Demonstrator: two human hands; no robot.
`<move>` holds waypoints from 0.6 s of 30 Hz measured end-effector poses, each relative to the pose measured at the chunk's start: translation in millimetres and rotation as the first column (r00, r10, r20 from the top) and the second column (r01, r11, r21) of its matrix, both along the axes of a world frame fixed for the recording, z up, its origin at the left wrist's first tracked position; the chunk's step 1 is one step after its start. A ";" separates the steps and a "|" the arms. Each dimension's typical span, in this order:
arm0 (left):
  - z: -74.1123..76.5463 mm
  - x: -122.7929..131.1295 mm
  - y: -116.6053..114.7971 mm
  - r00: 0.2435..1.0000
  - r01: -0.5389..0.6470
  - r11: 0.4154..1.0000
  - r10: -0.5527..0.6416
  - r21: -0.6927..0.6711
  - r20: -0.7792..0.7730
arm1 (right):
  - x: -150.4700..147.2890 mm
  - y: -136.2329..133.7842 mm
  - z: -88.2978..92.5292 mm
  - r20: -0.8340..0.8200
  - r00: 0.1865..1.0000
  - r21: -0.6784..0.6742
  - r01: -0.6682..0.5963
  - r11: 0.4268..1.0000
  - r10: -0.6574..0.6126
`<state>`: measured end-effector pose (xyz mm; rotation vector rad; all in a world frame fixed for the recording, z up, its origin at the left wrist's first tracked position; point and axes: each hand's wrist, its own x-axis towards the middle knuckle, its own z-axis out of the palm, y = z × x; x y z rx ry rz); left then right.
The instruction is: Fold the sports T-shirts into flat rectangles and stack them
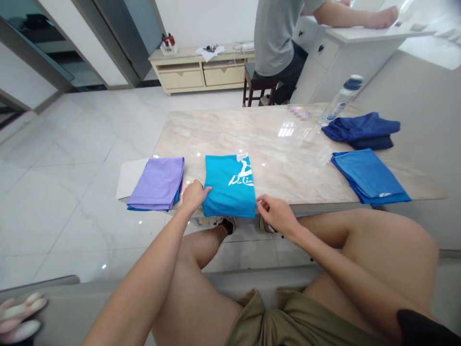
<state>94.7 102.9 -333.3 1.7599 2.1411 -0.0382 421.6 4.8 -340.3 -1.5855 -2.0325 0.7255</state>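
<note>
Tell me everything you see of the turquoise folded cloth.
The turquoise folded cloth looks like soft fabric, folded to a near-square, with white lettering and a white graphic at upper right. It lies flat on the marble-patterned table, by the front edge. The left hand touches its left edge; the right hand has fingers at its right edge, grip unclear.

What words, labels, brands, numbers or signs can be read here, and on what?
"Dali", in white on the turquoise cloth; what follows runs into the edge and is unclear.
Bottle: label too small and blurred to read.
Blue cloth: only a sliver of white print shows, unreadable.
No numbers or signs can be read.
</note>
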 end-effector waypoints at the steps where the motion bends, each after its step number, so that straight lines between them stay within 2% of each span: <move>1: -0.5 1.4 2.7 0.999 -0.019 0.999 0.017 0.033 0.052 | 3.8 22.6 9.2 -0.085 0.994 -0.010 0.062 0.998 -0.063; 3: -1.3 5.3 9.4 0.970 -0.096 0.994 0.082 0.048 0.231 | 6.4 67.2 20.4 -0.253 0.946 -0.156 0.167 0.974 -0.203; 5: -2.5 9.3 16.1 0.900 -0.183 0.983 0.168 -0.001 0.402 | 1.4 101.4 21.4 -0.338 0.869 -0.371 0.230 0.900 -0.362; 7: -4.5 11.5 21.2 0.846 -0.235 0.970 0.232 -0.054 0.480 | -8.8 120.3 15.2 -0.363 0.800 -0.523 0.250 0.815 -0.478; 9: -6.7 11.4 24.4 0.832 -0.261 0.962 0.266 -0.080 0.488 | -19.9 126.3 6.9 -0.364 0.769 -0.594 0.243 0.767 -0.525; 11: -7.7 10.3 26.2 0.816 -0.284 0.952 0.304 -0.115 0.492 | -28.2 125.2 0.6 -0.319 0.804 -0.636 0.211 0.742 -0.502; 13: -6.4 9.7 27.2 0.801 -0.293 0.941 0.340 -0.172 0.494 | -31.8 122.5 -2.5 -0.229 0.875 -0.659 0.183 0.730 -0.426; 15: -2.4 9.7 27.5 0.788 -0.285 0.929 0.366 -0.235 0.495 | -30.7 120.3 -3.2 -0.154 0.924 -0.659 0.167 0.733 -0.349; 18: 6.0 8.4 25.2 0.777 -0.250 0.921 0.375 -0.298 0.506 | -23.5 116.0 -1.8 -0.120 0.952 -0.658 0.135 0.741 -0.280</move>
